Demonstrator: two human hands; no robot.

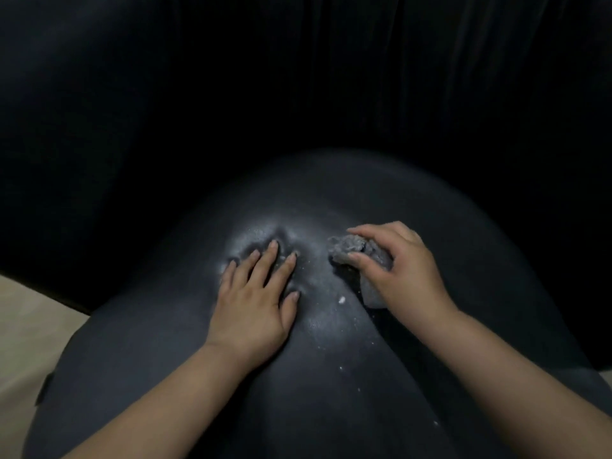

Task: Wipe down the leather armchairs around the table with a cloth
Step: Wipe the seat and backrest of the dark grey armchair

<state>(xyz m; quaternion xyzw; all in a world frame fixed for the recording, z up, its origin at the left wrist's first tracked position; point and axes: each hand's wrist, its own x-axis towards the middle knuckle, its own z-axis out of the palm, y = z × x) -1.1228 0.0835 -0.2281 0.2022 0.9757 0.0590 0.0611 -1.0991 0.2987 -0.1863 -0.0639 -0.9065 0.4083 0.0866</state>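
Note:
A black leather armchair fills the view; its rounded seat cushion bulges toward me. My left hand lies flat on the cushion with fingers spread, pressing dents into the leather. Just to its right, my right hand grips a crumpled grey cloth held against the leather. Pale dust and small white crumbs speckle the cushion between and below the hands. A little of the cloth sticks out under the right palm.
The chair's dark backrest rises behind the cushion, mostly in shadow. A strip of light beige floor shows at the lower left, and a sliver at the right edge.

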